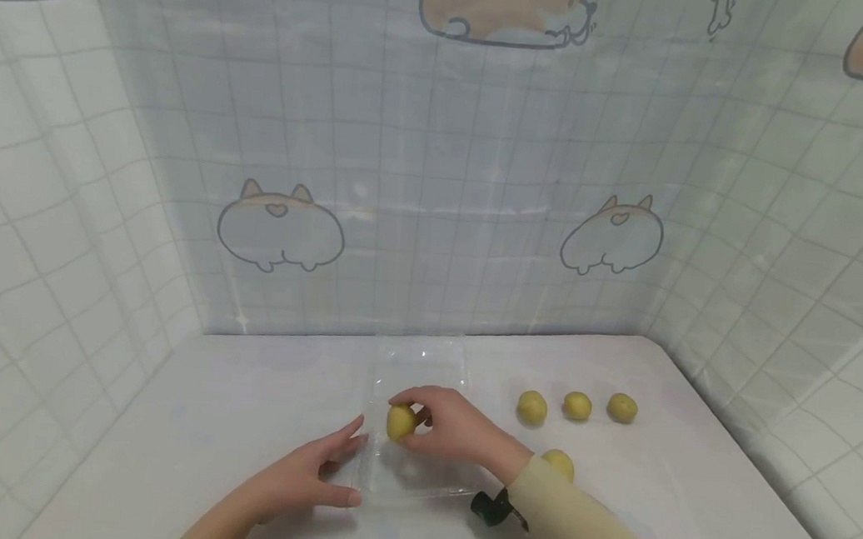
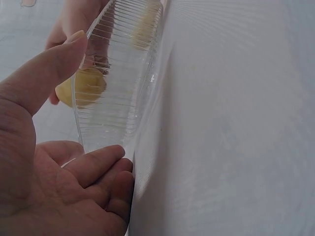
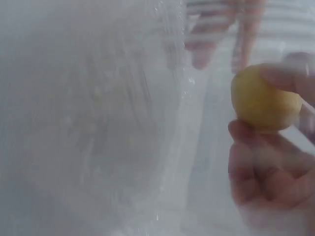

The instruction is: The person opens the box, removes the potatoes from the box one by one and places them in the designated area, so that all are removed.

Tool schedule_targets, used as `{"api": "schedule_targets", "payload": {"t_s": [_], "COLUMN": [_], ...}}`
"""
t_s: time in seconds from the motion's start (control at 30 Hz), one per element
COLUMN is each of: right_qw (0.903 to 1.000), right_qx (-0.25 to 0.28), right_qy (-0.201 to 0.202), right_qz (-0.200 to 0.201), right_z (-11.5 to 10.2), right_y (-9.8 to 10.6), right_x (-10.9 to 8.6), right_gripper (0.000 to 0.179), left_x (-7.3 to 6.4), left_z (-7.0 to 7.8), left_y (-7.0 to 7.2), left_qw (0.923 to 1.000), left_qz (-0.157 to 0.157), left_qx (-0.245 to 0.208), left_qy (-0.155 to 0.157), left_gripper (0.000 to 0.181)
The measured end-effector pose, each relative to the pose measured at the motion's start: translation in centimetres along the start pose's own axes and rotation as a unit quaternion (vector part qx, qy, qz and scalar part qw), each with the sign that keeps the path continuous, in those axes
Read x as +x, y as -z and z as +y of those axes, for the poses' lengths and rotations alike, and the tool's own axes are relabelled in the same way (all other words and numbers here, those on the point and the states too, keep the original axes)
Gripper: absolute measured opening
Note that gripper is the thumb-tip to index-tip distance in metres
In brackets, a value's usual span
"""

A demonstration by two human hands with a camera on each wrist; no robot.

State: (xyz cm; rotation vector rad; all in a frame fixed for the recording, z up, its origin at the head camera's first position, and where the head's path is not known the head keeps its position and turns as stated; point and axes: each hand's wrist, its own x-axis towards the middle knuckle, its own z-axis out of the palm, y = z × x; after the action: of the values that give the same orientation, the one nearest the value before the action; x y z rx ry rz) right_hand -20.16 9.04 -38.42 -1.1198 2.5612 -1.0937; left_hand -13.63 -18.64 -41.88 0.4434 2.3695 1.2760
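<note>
A clear plastic container with ribbed walls stands on the table, its back part reaching toward the wall. My right hand pinches a yellow round fruit between thumb and fingers, over the container's left half. In the right wrist view, that fruit shows through a hazy clear sheet of plastic. My left hand lies along the container's left side, thumb and fingers spread. The left wrist view has its thumb at the rim and its fingertips low by the ribbed wall.
Three more yellow fruits, a left one, a middle one and a right one, sit in a row at right. Another fruit is partly behind the right sleeve. A dark object shows beside that wrist. Patterned curtains enclose the table.
</note>
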Motion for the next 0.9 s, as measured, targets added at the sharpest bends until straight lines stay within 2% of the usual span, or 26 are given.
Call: {"api": "schedule_targets", "payload": {"t_s": [0.37,0.63,0.9], "right_qw": [0.9987,0.9965,0.9926], "right_qx": [0.025,0.034,0.026], "right_qy": [-0.021,-0.037,-0.079], "right_qz": [0.038,0.067,0.089], "right_z": [1.0,1.9,2.9], "right_y": [2.5,4.7,6.3], "right_x": [-1.8,-3.7,-5.5], "right_gripper": [0.050,0.051,0.055], "left_x": [0.0,-0.2,-0.4], "left_z": [0.4,0.1,0.3], "left_y": [0.1,0.1,0.1], "left_qw": [0.9998,0.9995,0.9995], "left_qz": [0.005,0.005,0.002], "left_qx": [0.018,0.029,0.023], "left_qy": [0.012,-0.009,-0.019], "left_gripper": [0.103,0.102,0.101]}}
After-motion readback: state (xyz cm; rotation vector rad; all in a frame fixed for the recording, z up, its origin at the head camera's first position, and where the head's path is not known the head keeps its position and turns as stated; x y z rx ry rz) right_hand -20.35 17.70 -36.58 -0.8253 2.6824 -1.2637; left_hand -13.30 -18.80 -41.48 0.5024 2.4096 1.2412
